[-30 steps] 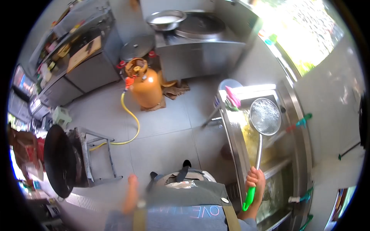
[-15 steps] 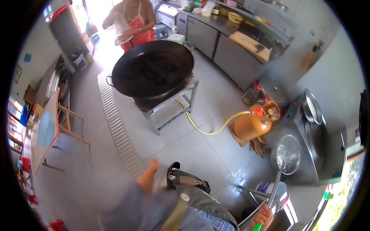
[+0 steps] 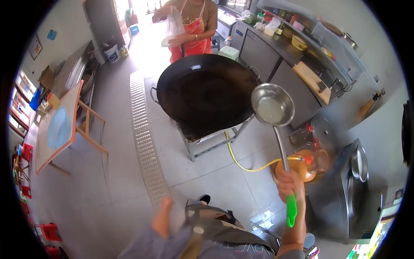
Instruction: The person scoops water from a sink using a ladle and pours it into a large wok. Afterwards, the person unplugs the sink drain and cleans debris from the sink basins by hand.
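My right hand point(image 3: 290, 184) is wrapped round the handle of a metal ladle with a green grip end. The ladle point(image 3: 273, 105) holds some clear liquid, and its bowl is near the right rim of a large black wok point(image 3: 207, 93). The wok rests on a metal stand point(image 3: 194, 149). My left hand point(image 3: 164, 208) hangs low at my left side, touching nothing; its fingers are too blurred to make out. Beyond the wok stands a person in a red apron point(image 3: 194, 32), holding a whitish plastic bag point(image 3: 173, 28).
An orange gas cylinder point(image 3: 307, 172) with a yellow hose point(image 3: 241, 166) stands to the right, beside a steel stove point(image 3: 332, 203). A floor drain grate point(image 3: 144, 138) runs left of the wok. A wooden table point(image 3: 43, 142) is farther left.
My view has swung left from the sink to the wok. The ladle, held in my right hand, has come up from the sink and over to the wok's right side.
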Motion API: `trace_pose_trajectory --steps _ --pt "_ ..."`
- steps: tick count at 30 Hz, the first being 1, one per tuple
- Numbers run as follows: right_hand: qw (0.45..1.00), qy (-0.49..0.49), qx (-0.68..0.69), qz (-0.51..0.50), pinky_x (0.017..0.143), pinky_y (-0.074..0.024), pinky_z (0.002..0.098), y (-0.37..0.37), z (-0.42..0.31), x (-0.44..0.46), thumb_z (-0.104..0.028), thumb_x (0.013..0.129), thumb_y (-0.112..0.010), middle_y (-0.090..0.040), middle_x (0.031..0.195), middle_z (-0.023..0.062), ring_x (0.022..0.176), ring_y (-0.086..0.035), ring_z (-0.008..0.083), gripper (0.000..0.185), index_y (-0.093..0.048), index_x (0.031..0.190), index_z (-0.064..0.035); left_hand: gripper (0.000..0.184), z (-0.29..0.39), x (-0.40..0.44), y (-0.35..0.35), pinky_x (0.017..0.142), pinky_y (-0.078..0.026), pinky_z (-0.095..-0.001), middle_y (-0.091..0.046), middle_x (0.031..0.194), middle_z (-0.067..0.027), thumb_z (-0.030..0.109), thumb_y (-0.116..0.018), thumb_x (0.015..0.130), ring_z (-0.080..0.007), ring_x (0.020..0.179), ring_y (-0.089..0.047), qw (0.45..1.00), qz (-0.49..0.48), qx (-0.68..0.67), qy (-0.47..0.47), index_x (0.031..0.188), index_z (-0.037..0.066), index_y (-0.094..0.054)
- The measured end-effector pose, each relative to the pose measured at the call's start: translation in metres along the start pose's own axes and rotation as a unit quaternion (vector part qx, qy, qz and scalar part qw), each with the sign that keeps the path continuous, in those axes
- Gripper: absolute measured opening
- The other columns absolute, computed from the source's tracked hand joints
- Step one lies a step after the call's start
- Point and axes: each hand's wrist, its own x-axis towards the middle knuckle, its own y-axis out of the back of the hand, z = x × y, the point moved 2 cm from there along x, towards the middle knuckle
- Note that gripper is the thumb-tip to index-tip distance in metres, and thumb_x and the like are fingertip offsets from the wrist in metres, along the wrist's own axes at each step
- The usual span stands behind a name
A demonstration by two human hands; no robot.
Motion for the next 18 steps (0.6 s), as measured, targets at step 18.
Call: trace_pose_trajectory --steps 18 --pt "0.878 0.194 -0.423 0.108 0.032 -0.0343 0.0279 -0.055 -0.012 0.187 -0.015 0.08 -0.051 -0.042 0.053 0.0048 0.038 -0.041 0.0113 0.02 -0.037 0.073 -0.0024 0.013 -0.05 -0.011 0.02 0.069 -0.045 -0.0425 -0.051 0.074 -0.006 0.009 -0.055 0.066 -0.0199 0.071 -0.049 0.989 -0.104 -0.031 0.1 0.079 0.007 -0.053"
